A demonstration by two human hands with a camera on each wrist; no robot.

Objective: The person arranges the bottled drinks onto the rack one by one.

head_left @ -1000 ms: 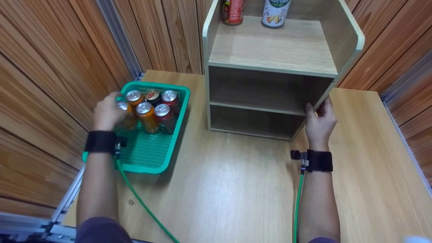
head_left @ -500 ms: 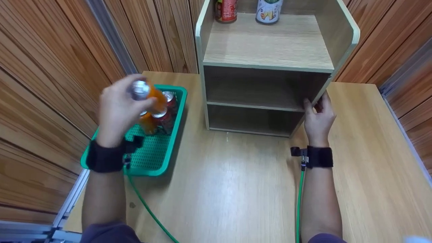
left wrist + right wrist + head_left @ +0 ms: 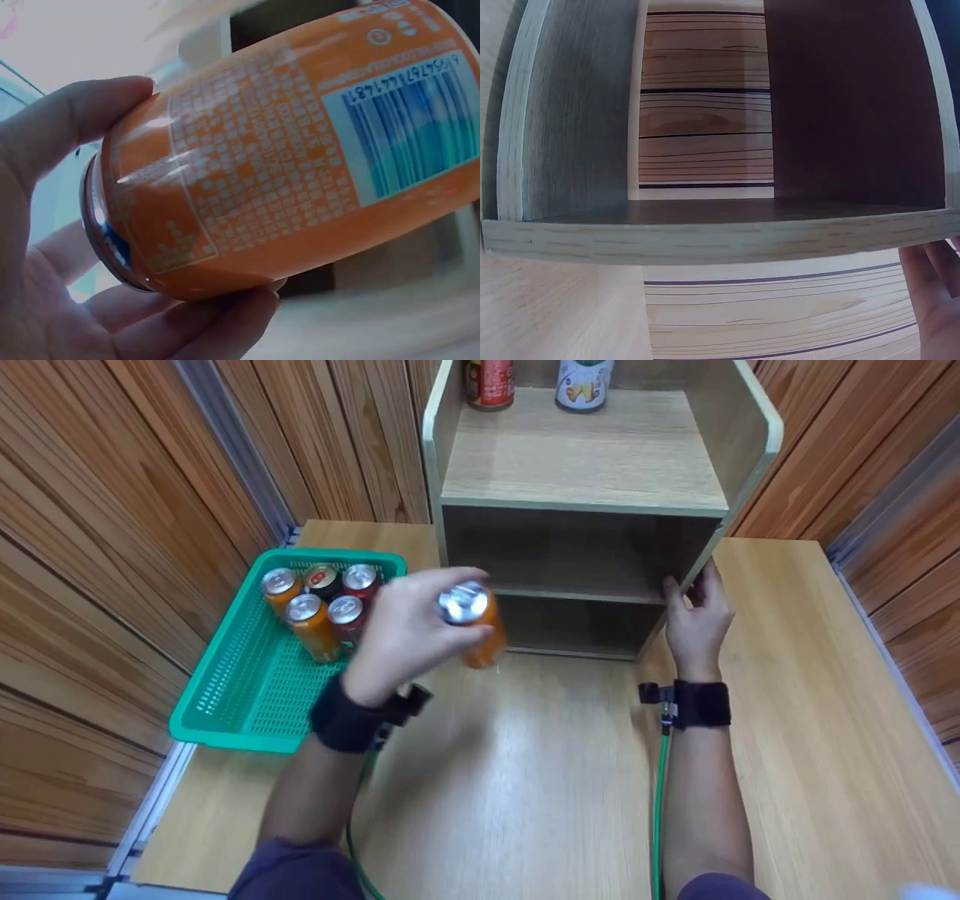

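My left hand [image 3: 405, 634] grips an orange can [image 3: 474, 622] in the air, just in front of the wooden shelf unit's [image 3: 585, 502] lower openings. The left wrist view shows the orange can [image 3: 292, 150] tilted on its side, with thumb and fingers [image 3: 67, 120] curled round it near its silver end. My right hand [image 3: 694, 619] holds the right front edge of the shelf unit. In the right wrist view, only its fingertips [image 3: 934, 289] show, beside the shelf unit's edge [image 3: 720, 236].
A green basket [image 3: 247, 690] at the left of the table holds several cans [image 3: 319, 596]. A red can [image 3: 487, 382] and a white can [image 3: 583, 384] stand on the top shelf. Wood-panelled walls close in on the left and behind.
My left hand lifted the orange can out of the green basket and carried it right, to the front of the shelf unit. The right hand stayed on the shelf's edge.
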